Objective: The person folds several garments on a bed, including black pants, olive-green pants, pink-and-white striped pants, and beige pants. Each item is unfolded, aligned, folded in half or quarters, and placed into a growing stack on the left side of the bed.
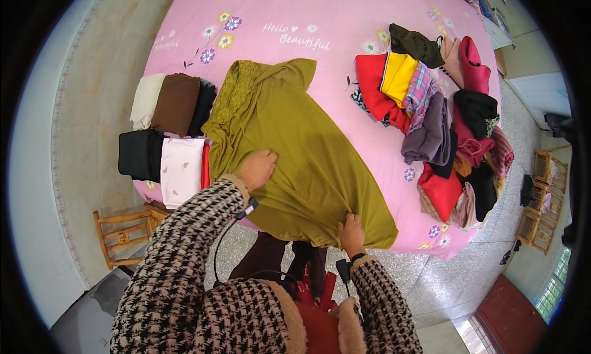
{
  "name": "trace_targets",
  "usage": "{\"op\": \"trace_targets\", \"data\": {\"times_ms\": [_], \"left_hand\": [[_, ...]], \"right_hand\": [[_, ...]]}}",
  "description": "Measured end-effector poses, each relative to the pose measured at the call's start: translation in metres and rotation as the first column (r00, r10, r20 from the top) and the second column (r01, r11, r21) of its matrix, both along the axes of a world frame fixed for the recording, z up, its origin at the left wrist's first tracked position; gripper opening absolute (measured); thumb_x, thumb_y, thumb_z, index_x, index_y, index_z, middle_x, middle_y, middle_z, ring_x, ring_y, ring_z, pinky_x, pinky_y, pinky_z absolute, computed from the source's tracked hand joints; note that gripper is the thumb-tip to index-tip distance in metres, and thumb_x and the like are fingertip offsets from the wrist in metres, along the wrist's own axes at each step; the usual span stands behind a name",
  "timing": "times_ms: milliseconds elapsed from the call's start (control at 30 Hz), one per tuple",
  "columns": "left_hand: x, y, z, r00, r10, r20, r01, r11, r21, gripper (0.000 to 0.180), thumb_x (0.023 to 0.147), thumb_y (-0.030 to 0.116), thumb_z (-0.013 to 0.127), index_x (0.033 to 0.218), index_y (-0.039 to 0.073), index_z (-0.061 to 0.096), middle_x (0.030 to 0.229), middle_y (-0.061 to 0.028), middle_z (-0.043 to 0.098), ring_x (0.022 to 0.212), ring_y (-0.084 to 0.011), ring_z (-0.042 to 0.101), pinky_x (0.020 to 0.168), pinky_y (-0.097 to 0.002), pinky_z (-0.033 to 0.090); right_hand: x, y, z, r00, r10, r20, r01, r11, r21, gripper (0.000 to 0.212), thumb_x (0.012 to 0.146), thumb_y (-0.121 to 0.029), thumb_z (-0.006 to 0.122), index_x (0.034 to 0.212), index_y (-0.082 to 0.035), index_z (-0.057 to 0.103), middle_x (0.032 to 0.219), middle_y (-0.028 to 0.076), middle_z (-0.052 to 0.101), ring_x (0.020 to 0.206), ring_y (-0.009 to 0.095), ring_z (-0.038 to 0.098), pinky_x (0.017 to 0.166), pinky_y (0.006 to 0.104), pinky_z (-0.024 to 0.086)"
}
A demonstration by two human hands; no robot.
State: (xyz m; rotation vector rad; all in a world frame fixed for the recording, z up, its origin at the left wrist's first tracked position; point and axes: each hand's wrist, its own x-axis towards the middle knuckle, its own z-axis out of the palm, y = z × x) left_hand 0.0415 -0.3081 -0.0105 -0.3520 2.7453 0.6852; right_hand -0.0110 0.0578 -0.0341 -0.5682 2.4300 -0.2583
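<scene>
One olive-green garment [301, 141] directly beneath both hands [257, 169] [352, 236]

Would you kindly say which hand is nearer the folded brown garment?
Left. From the brown garment, the left hand is rightward and toward the person; the right hand, farther both ways.

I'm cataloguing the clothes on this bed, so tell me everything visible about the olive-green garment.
The olive-green garment looks like thin, smooth, slightly shiny cloth, with a bumpy, textured patch at its upper left and a pointed flap at the top. It lies spread out, lightly wrinkled, on the pink bed, widening toward the near edge. The left hand rests on its middle; the right hand touches it near the lower edge. Folded clothes sit close along its left side.
</scene>
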Motion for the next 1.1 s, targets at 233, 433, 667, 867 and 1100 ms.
{"op": "trace_targets", "data": {"times_ms": [233, 433, 667, 867, 1100], "left_hand": [[0.032, 0.035, -0.018, 0.947, 0.313, 0.068, -0.314, 0.950, -0.009, 0.034, 0.077, 0.012, 0.065, 0.105, 0.001, 0.050, 0.104, -0.0183, 0.050, 0.097, -0.0361, 0.051, 0.082, -0.0410, 0.044], [0.039, 0.031, -0.023, 0.844, 0.517, 0.142, -0.523, 0.852, 0.006, 0.041, 0.078, 0.013, 0.064, 0.113, 0.000, 0.045, 0.109, -0.0215, 0.049, 0.098, -0.0375, 0.053, 0.081, -0.0418, 0.047], [0.015, 0.029, -0.026, 0.886, 0.452, 0.107, -0.439, 0.890, -0.127, 0.029, 0.083, 0.016, 0.057, 0.107, 0.002, 0.048, 0.098, -0.0223, 0.056, 0.079, -0.0396, 0.059, 0.065, -0.0434, 0.051], [-0.014, 0.027, -0.006, 0.870, 0.458, -0.183, -0.467, 0.884, -0.005, 0.020, 0.087, 0.018, 0.050, 0.101, 0.004, 0.052, 0.081, -0.0240, 0.061, 0.070, -0.0422, 0.059, 0.061, -0.0480, 0.048], [-0.054, -0.018, 0.021, 0.728, 0.511, -0.457, -0.512, 0.849, 0.134, 0.020, 0.089, 0.019, 0.050, 0.100, 0.003, 0.052, 0.082, -0.0262, 0.060, 0.076, -0.0445, 0.057, 0.065, -0.0484, 0.046]], "right_hand": [[0.011, -0.018, -0.002, 0.976, 0.214, -0.040, -0.208, 0.971, 0.118, 0.037, 0.078, -0.027, 0.065, 0.101, -0.004, 0.048, 0.100, 0.014, 0.051, 0.099, 0.032, 0.052, 0.080, 0.0420, 0.044], [0.010, -0.014, -0.013, 0.963, 0.262, -0.063, -0.253, 0.959, 0.130, 0.028, 0.079, -0.020, 0.063, 0.097, -0.005, 0.050, 0.099, 0.015, 0.053, 0.097, 0.032, 0.053, 0.078, 0.0426, 0.045], [-0.009, -0.004, -0.011, 0.981, -0.133, -0.140, 0.115, 0.984, -0.133, 0.017, 0.078, -0.010, 0.052, 0.092, -0.002, 0.048, 0.092, 0.021, 0.056, 0.087, 0.040, 0.054, 0.075, 0.0479, 0.044], [-0.018, 0.004, -0.007, 0.978, -0.105, -0.180, 0.093, 0.993, -0.077, 0.015, 0.076, -0.007, 0.052, 0.089, -0.001, 0.048, 0.085, 0.020, 0.055, 0.085, 0.040, 0.053, 0.073, 0.0494, 0.044], [-0.008, 0.012, -0.020, 0.945, -0.086, -0.317, 0.084, 0.996, -0.018, 0.017, 0.073, -0.006, 0.054, 0.089, -0.003, 0.051, 0.090, 0.016, 0.055, 0.084, 0.036, 0.053, 0.074, 0.0456, 0.043]]}}
